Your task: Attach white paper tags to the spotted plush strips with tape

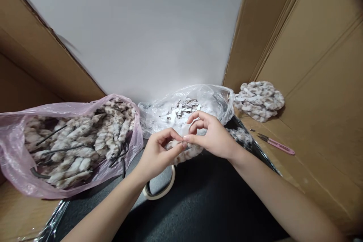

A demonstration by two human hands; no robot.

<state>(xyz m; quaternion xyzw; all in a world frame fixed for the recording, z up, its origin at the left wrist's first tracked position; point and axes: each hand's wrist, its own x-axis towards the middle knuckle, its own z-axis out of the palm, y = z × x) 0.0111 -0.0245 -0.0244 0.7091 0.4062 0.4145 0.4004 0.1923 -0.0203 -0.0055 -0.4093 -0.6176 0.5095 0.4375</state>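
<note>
Forearms [263, 185] are slanting toward the black work surface's [224, 204] far edge, where the right hand [212, 136] is pinching a white tag [185, 130] just beyond the left hand's [157, 154] closed fingertips [183, 145], whose hold is unclear, above a crosswise fur strip [190, 154].

Two hands, two plastic bags, one tape roll, one pair of snips, one loose bundle.
Taking the meeting fingertips as the dial's centre: two hands, one left hand [161, 151] and one right hand [212, 136]; at the centre, one white tag [185, 130] and, just under it, one furry strip [191, 154]; two bags, one pink bag [17, 159] at 9 o'clock and one clear bag [219, 100] at 12; one tape roll [159, 196] at 7; one pair of snips [279, 146] at 3; one furry bundle [259, 100] at 2. At least four dark cords [64, 149] show at 9 o'clock; the white slips [177, 111] at 12 overlap too much to count.
</note>
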